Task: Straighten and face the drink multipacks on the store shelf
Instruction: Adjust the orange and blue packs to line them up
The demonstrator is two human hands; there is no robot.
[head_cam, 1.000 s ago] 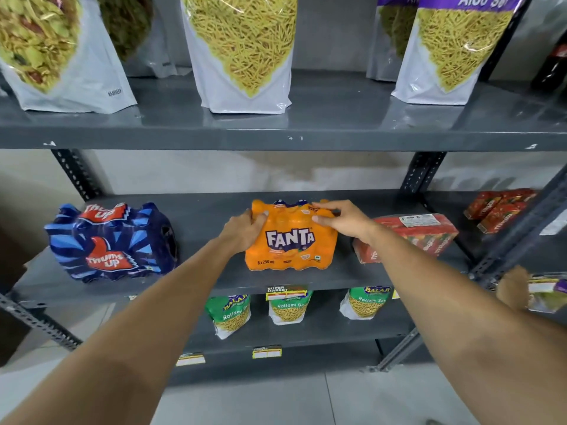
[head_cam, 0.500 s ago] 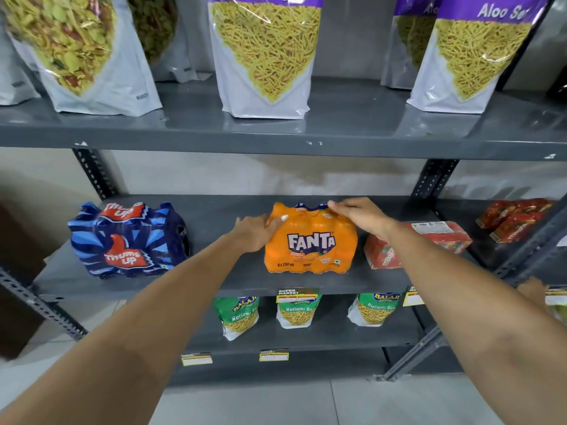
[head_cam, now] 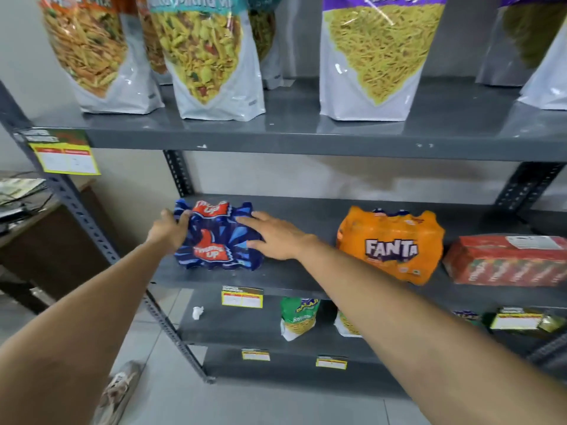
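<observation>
Two bare hands reach to the blue Thums Up multipack [head_cam: 214, 237] at centre-left of the frame, on the middle tier of a grey metal shelf unit [head_cam: 306, 142]. The left hand [head_cam: 168, 230] curls around the pack's left edge, fingers wrapped onto the film in a grasp. The right hand [head_cam: 277, 236] lies flat and spread against the pack's right side, pressing rather than clenching. The pack sits tilted, its logo turned slightly toward the upper left.

Right of centre on the same tier stands the orange Fanta multipack [head_cam: 391, 245], label facing out, well apart from the blue one. Just beside it at the right edge lies a red carton pack [head_cam: 506, 260].

The top tier across the upper frame carries tall snack pouches [head_cam: 208, 56] with clear windows, standing upright. Small green snack bags [head_cam: 299, 317] sit on the lower tier, below centre. Yellow price tags [head_cam: 242, 297] hang on the shelf lips, and a larger one [head_cam: 66, 154] is fixed to the perforated upright at the left.

The floor is pale grey tile [head_cam: 276, 406]; a crumpled white scrap [head_cam: 198, 312] lies near the lower tier's left end. A brown wooden desk [head_cam: 46, 240] stands against the plain pale wall at the left edge. A shoe [head_cam: 118, 391] shows at the bottom left.
</observation>
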